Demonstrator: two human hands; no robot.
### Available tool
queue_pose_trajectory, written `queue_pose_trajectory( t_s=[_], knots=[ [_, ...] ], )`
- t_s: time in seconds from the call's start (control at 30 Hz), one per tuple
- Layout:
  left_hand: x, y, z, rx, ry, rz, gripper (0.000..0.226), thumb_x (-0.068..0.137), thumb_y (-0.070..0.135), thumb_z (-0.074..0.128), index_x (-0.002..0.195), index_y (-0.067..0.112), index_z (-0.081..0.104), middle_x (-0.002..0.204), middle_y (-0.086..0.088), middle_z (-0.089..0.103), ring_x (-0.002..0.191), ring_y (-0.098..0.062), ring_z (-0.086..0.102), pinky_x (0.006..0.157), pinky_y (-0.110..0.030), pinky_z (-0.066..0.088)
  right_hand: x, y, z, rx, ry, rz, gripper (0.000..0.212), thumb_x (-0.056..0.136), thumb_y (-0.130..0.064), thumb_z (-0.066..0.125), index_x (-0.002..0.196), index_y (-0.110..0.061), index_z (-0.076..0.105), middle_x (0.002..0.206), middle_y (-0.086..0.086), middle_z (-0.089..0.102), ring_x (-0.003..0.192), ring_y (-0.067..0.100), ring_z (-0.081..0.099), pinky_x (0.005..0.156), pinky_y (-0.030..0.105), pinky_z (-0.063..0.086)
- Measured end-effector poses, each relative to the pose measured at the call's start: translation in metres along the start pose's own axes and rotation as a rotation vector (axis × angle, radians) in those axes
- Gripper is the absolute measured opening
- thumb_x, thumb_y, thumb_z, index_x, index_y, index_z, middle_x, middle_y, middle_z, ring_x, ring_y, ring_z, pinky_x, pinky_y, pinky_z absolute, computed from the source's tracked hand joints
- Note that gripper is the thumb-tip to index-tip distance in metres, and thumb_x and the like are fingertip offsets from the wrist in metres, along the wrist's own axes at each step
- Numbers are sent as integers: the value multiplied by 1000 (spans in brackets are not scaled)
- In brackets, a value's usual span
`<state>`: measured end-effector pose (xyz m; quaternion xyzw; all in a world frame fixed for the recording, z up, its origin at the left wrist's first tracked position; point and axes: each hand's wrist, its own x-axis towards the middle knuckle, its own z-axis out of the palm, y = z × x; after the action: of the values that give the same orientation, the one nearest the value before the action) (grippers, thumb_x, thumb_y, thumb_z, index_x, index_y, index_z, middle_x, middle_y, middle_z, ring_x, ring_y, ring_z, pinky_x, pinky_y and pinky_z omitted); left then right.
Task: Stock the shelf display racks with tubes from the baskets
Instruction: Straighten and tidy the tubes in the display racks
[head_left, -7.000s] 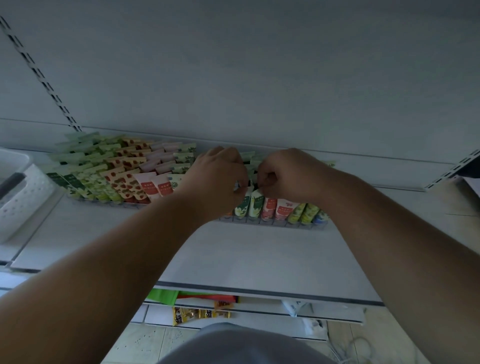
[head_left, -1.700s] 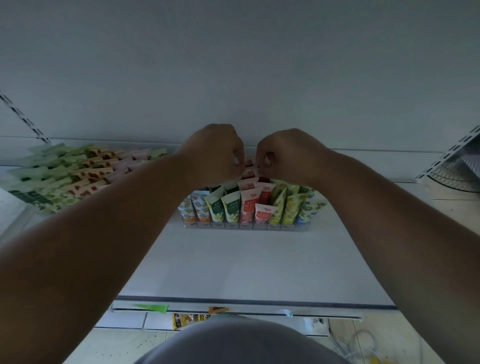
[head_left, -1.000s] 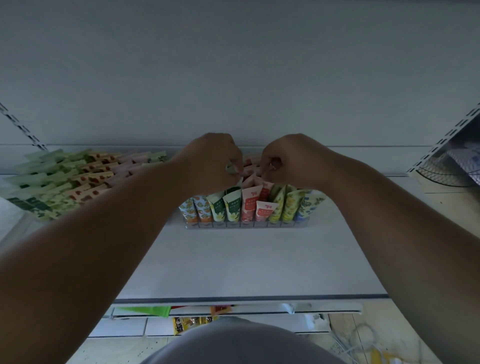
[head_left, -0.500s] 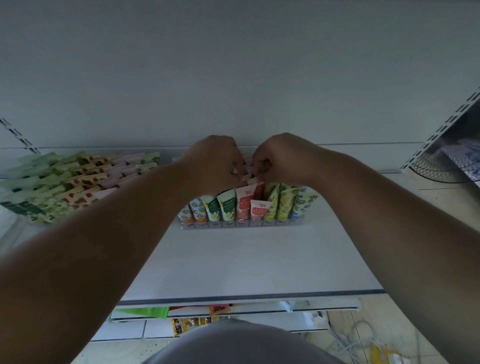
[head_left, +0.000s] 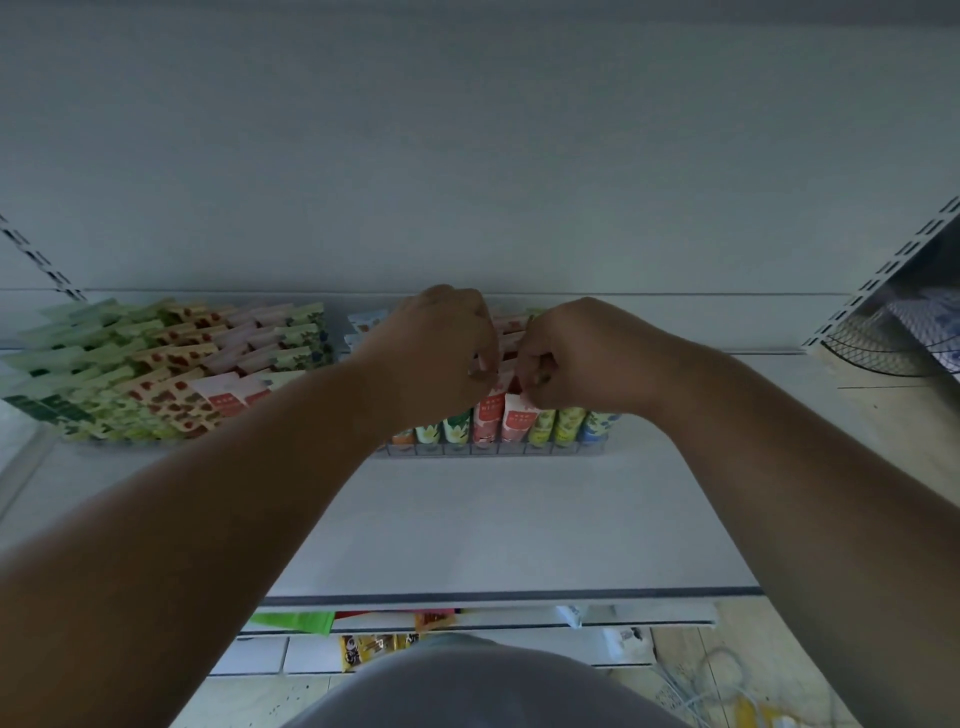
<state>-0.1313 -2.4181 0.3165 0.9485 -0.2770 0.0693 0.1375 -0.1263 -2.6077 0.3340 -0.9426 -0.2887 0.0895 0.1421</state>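
White painted metal fills most of the frame: a broad shelf (head_left: 493, 525) runs across the middle, and a plain white back panel (head_left: 467, 156) rises above it to the top edge. Slotted uprights cut diagonally across the upper left (head_left: 36, 257) and the upper right (head_left: 883, 270) of the frame.

At the back of the shelf, centre frame, a clear display rack (head_left: 493, 449) holds upright tubes (head_left: 540, 426) in rows, with green, red, yellow and blue fronts showing along its near edge. A second rack (head_left: 156, 374) sits to the left of it, packed with green, red-patterned and pink tubes that lean back in layers.

Both hands reach over the centre rack, close together. The left hand (head_left: 441, 348) has its fingers curled down among the red tubes; what it grips is hidden behind its own knuckles. The right hand (head_left: 582, 358) curls in the same way, its fingertips (head_left: 527, 397) pinching the top of a pale red tube (head_left: 517, 423) that stands in the front row.

Below the shelf's front edge, in the lower centre, a lower shelf (head_left: 467, 623) shows a green tag and some yellow packets (head_left: 374, 647). Pale tiled floor (head_left: 249, 701) lies at the bottom, with a tangle of white cable (head_left: 711, 691) at lower right. A dark wire basket (head_left: 883, 348) sits behind the right upright.
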Motion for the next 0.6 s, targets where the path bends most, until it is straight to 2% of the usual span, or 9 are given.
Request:
queue_pose_trajectory(
  t_s=[0.1, 0.23, 0.37, 0.5, 0.6],
  knots=[
    [-1, 4, 2, -4, 6, -14, 6, 74, 24, 71, 80, 23, 73, 96, 2, 60, 92, -22, 52, 80, -36, 46, 1, 1, 0, -68, 6, 18, 5, 74, -17, 71, 79, -18, 73, 76, 1, 66, 70, 17, 59, 65, 34, 50],
    [-4, 3, 4, 18, -10, -34, 9, 74, 27, 68, 78, 20, 71, 94, 1, 59, 92, -23, 52, 80, -41, 48, 2, 3, 1, -100, 6, 35, 6, 75, -17, 70, 81, -18, 72, 75, 0, 65, 69, 18, 57, 61, 30, 46],
    [-7, 1, 7, 51, -24, -53, 16, 78, 31, 63, 83, 17, 70, 96, 0, 56, 95, -23, 51, 81, -35, 45, 2, 3, 0, -105, -1, 37, 5, 76, -16, 69, 79, -19, 70, 72, -2, 61, 66, 15, 55, 58, 28, 41],
    [-6, 1, 7, 50, -29, -70, 19, 81, 32, 61, 88, 17, 70, 99, 1, 56, 98, -20, 50, 79, -30, 40, 4, 2, 1, -91, -4, 23, 5, 77, -16, 67, 79, -20, 70, 75, 0, 65, 70, 17, 59, 64, 34, 50],
    [-6, 1, 7, 41, -22, -68, 16, 80, 29, 61, 87, 17, 70, 99, 2, 55, 98, -19, 49, 73, -24, 29, 8, 5, 0, -117, 15, 31, 5, 78, -18, 69, 82, -20, 70, 79, 1, 66, 73, 18, 60, 67, 36, 51]
  ],
)
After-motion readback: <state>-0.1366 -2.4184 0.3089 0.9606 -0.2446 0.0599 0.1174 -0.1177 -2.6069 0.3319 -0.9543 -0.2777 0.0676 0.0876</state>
